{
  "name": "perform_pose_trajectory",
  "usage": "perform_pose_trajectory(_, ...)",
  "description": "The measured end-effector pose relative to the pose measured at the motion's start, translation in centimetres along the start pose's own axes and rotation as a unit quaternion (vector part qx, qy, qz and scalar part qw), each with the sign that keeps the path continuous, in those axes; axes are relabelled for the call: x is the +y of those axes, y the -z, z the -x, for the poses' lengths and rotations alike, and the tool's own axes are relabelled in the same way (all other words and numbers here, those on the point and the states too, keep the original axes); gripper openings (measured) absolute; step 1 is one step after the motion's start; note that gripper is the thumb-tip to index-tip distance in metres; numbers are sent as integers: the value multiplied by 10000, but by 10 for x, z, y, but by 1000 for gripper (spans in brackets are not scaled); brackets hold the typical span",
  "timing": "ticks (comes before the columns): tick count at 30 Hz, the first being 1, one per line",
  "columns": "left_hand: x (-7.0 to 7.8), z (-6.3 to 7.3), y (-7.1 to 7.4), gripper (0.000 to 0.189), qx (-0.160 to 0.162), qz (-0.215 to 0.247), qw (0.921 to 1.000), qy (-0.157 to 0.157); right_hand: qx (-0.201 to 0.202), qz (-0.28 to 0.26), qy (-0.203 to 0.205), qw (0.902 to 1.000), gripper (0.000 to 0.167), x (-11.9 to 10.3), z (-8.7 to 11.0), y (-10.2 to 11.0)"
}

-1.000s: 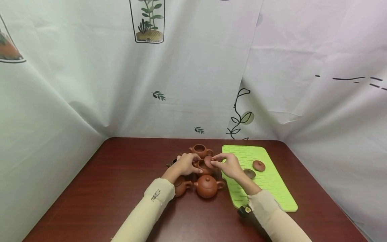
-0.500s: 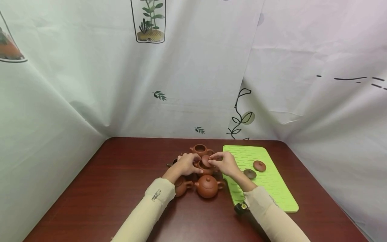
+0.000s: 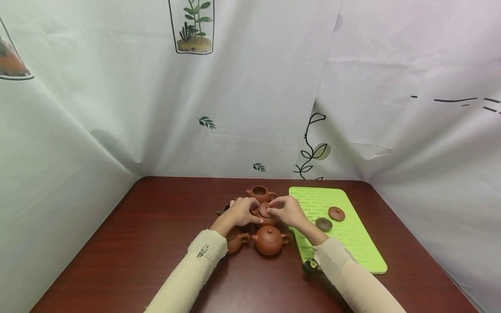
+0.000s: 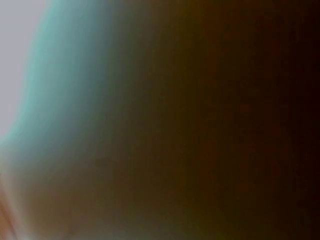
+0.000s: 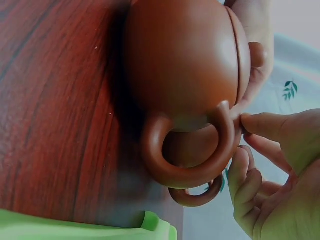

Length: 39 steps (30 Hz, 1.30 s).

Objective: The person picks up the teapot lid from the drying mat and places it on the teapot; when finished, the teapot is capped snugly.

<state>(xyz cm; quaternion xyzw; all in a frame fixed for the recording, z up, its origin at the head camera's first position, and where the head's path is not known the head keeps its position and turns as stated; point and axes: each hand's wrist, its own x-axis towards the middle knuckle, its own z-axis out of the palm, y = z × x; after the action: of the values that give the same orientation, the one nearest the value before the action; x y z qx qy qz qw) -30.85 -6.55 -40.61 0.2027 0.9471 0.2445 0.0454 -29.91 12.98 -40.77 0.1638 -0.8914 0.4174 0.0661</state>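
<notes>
We see pale, plant-printed cloth walls (image 3: 250,87) enclosing a glossy reddish-brown table (image 3: 117,243), with a lime mat (image 3: 358,237) lying on its right. The left hand (image 3: 240,212) grips one teapot (image 3: 266,221) among several beside the mat; the right hand (image 3: 290,211) pinches a lid (image 3: 263,209) at that teapot's mouth.

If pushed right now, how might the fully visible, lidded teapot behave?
The teapot probably won't roll far, as its handle juts out sideways. Its lid might shift if tipped, since a visible seam suggests a separate piece. Smooth and shiny, it could feel slippery.
</notes>
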Motion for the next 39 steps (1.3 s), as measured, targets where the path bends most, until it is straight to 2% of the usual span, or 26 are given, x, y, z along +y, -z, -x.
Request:
perform_pose_trajectory(10,0,-1,-1,48,-4,-12,10000,68,-128,196,75,9997,4,0,-3,-4)
perform_pose_trajectory(21,-1,5,1,51,-44,-301,9995,-32,-186,-14,118,9998,7,7,-2,-8)
perform_pose_trajectory(26,-5,9,13,56,187,-172,9993,-276,-93,-142,87,9998,11,11,2,2)
perform_pose_trajectory(29,-10,15,25,58,387,-70,9988,-283,-96,-160,57,9998,14,15,5,11)
perform_pose_trajectory(34,-21,29,44,57,511,90,9986,-97,-70,0,55,10000,18,23,11,29)
perform_pose_trajectory(39,-35,40,52,56,501,238,9984,48,-8,189,9,9998,21,30,20,44)
